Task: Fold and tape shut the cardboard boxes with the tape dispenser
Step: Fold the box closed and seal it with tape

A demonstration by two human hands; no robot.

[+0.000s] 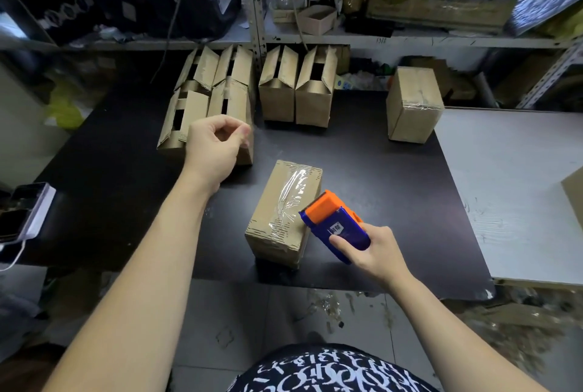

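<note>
tabletop: big dark rectangular tabletop (pixel 378 152), everything's sitting on it, shelves full of stuff behind

waiting pile: bunch of plain brown cardboard boxes with their flaps still standing open (pixel 277 98), lined up along the far edge, some stacked at the back left

box in hand: brown cardboard box with clear tape over its top seam (pixel 277 202), lying mid-tabletop right in front of the person, looks sealed to me

done one: another taped-up brown cardboard box (pixel 413 104), standing well apart at the far right corner

left hand: left hand (pixel 214 145) is up over the nearest open boxes, fingers loosely curled, thumb close to forefinger, nothing in them that I can see

right hand: right hand (pixel 372 252) has its fingers wrapped round the dispenser body

dispenser: blue plastic tape dispenser with an orange cutter head (pixel 334 224), head just beside the sealed box's right edge

step: I'd say between boxes, this one's finished

next: probably grab an open box, pull it in, fold the flaps flat and hold them down before taping
</note>
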